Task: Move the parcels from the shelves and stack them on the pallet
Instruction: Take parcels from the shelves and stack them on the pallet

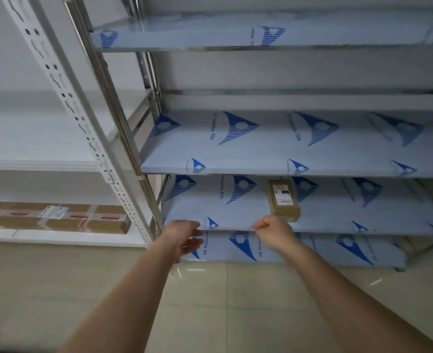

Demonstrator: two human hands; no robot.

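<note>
A small brown parcel (283, 200) with a white label lies on the third shelf (235, 215) of a steel rack covered in blue-printed film. A long flat cardboard parcel (55, 217) with clear and red tape lies on the low shelf of the white rack at the left. My left hand (183, 236) is at the front edge of the third shelf, fingers apart and empty. My right hand (271, 231) hovers just in front of the small parcel with fingers curled, holding nothing. No pallet is in view.
The steel rack has upper shelves (261, 146) with nothing on them and a bottom shelf (299, 250) near the floor. A perforated white upright (83, 118) and a steel post (123, 128) stand between the two racks. Tiled floor (223, 301) lies below.
</note>
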